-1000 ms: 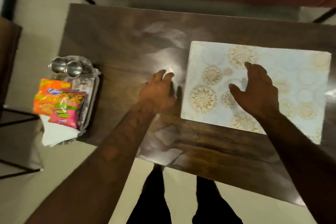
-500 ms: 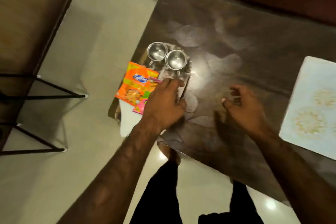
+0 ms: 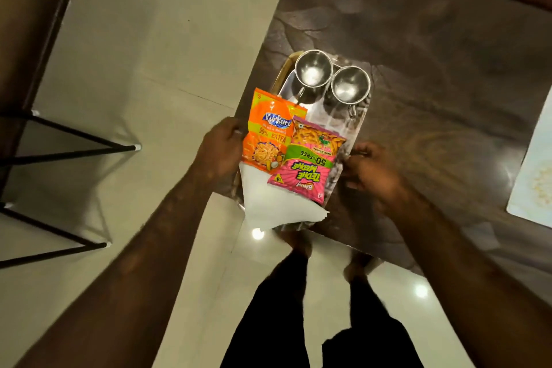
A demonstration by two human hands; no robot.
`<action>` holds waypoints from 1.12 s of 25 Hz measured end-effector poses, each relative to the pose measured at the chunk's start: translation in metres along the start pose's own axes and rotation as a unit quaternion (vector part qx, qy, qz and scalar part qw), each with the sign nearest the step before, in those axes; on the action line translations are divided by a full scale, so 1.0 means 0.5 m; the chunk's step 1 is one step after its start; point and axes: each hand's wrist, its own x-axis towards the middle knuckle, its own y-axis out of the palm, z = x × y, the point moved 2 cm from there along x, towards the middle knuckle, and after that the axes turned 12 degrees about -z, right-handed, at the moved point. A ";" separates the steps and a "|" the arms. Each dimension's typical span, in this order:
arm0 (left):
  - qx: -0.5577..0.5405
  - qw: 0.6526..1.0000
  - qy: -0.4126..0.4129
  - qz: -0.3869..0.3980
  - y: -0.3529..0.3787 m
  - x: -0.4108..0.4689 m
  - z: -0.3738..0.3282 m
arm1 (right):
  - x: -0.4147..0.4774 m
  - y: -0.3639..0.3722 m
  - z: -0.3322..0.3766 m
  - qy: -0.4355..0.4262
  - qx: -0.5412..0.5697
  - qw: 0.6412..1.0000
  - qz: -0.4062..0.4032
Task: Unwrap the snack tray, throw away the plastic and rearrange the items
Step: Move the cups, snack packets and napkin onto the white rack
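Head view, tray: steel snack tray (image 3: 360, 122) sits centre frame, at the table's left corner, near end overhanging the edge. Shiny film seems to cover it; hard to tell w/ the glare.
Contents: two steel cups (image 3: 313, 72) side by side at the tray's upper end; orange Kurkure packet (image 3: 268, 134) and pink snack packet (image 3: 310, 164) below them, pink one overlapping the orange; white napkins (image 3: 274, 203) under both, sticking out past the tray's lower rim.
Left hand: left hand (image 3: 222, 148) at the tray's left rim, beside the orange packet, fingers curled round the edge; looks like a grip on the rim or the wrap, can't tell which.
Right hand: right hand (image 3: 375, 172) at the tray's right rim, fingers bent in toward it; blurred, so can't tell if it's closed on anything.
Step tip: prob. best to steady the tray w/ one hand, find a loose wrap edge w/ the other and peel low and slow, since the cups could tip and the packets slide off the overhang.
Surface: dark glossy wood-grain table (image 3: 433, 39); pale patterned placemat (image 3: 534, 176) at right edge of frame.
Room: light tiled floor (image 3: 167, 39), black metal chair legs (image 3: 74, 152) at left.
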 end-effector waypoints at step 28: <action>0.116 0.992 0.042 -0.018 0.053 0.057 0.048 | 0.013 -0.118 -0.087 -0.021 0.076 0.984 -0.157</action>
